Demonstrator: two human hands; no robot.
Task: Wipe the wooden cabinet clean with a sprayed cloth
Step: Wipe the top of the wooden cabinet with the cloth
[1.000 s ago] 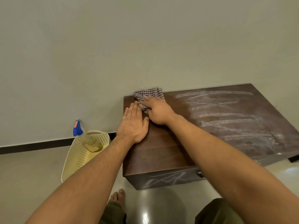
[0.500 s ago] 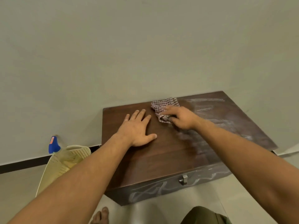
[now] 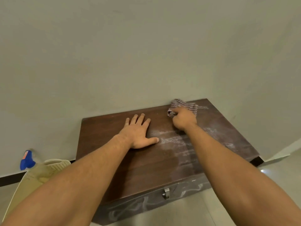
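Observation:
A low dark wooden cabinet (image 3: pixel 146 168) stands against the wall. Its left half looks wiped and dark, while the right half carries whitish dusty streaks. My right hand (image 3: pixel 184 119) grips a checked cloth (image 3: pixel 185 105) and presses it on the top near the back edge, right of centre. My left hand (image 3: pixel 138 132) lies flat on the cabinet top with fingers spread, holding nothing. The cabinet front shows white smears and a small metal handle (image 3: pixel 166 192).
A cream perforated basket (image 3: pixel 32 180) leans on the floor left of the cabinet, with a blue-topped spray bottle (image 3: pixel 26 160) in it. The plain wall rises right behind the cabinet. Glossy tiled floor (image 3: pixel 187 212) lies in front.
My right hand has slid the cloth rightward along the back edge, from the left corner toward the right side. My left hand stays flat on the top. My view has shifted.

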